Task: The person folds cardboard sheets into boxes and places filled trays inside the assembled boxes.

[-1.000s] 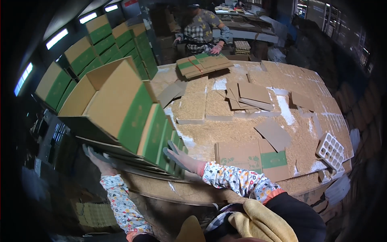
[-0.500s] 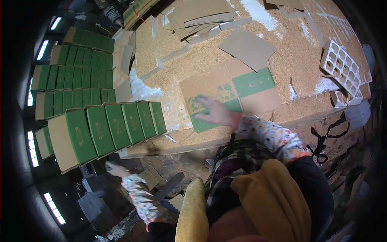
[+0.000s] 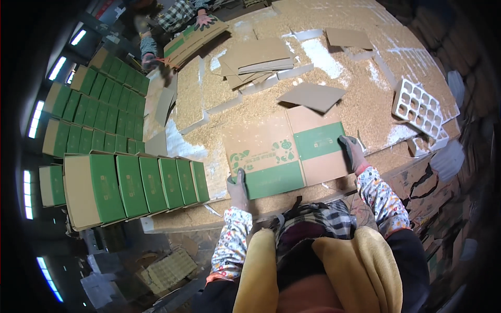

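A flattened brown and green cardboard box (image 3: 284,151) lies on the big table (image 3: 365,88) just in front of me. My left hand (image 3: 238,189), in a grey glove, grips its near left corner. On the right edge of the box, my gloved right hand (image 3: 351,152) holds the green panel. Both forearms wear flowered sleeves.
A row of folded green and brown boxes (image 3: 138,185) stands left of me, with more stacks (image 3: 99,109) behind. Loose cardboard sheets (image 3: 261,60) and a white moulded tray (image 3: 418,108) lie on the table. Across it another person (image 3: 180,15) handles flat boxes (image 3: 193,41).
The view has swung from the box stacks to the table. My left hand has come up from below, and both hands now hold the flat box by its two sides.
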{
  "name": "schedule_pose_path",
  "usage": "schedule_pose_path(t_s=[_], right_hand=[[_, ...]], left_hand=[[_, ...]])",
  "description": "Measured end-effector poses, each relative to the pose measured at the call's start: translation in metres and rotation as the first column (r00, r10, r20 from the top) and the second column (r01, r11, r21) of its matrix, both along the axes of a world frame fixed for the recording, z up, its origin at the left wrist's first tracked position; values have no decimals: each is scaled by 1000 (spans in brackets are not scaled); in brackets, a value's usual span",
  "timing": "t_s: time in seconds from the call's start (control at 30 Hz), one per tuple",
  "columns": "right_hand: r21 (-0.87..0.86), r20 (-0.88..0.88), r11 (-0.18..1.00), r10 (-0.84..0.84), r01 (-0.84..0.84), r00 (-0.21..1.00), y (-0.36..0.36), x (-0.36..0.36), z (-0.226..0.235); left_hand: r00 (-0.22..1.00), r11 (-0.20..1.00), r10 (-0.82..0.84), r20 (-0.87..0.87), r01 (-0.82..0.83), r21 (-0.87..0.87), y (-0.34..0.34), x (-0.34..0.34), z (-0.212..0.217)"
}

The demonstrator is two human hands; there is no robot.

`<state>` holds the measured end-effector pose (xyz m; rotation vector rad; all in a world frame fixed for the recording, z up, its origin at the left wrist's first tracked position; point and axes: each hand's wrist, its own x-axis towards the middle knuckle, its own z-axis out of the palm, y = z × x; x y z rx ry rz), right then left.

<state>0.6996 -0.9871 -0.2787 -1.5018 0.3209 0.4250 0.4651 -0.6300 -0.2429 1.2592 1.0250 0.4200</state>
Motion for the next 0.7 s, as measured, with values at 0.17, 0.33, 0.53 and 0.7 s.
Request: schedule_pose_path(t_s=[0.17,0.33,0.53,0.7], right_hand=[[-86,512,975,220,-205,831,64,59,135],[-82,609,996,35,19,792,114,77,172],[28,690,1000,-26,9,724,143,21,200],[290,371,900,208,-325,905,147,74,156]], left_hand=[[915,987,-20,403,-47,156,75,34,82],[866,997,-55,497,23,71,77,67,171],[973,944,-187,138,217,-249,146,71,184],[361,-190,-320,-876,882,432,37,85,211]])
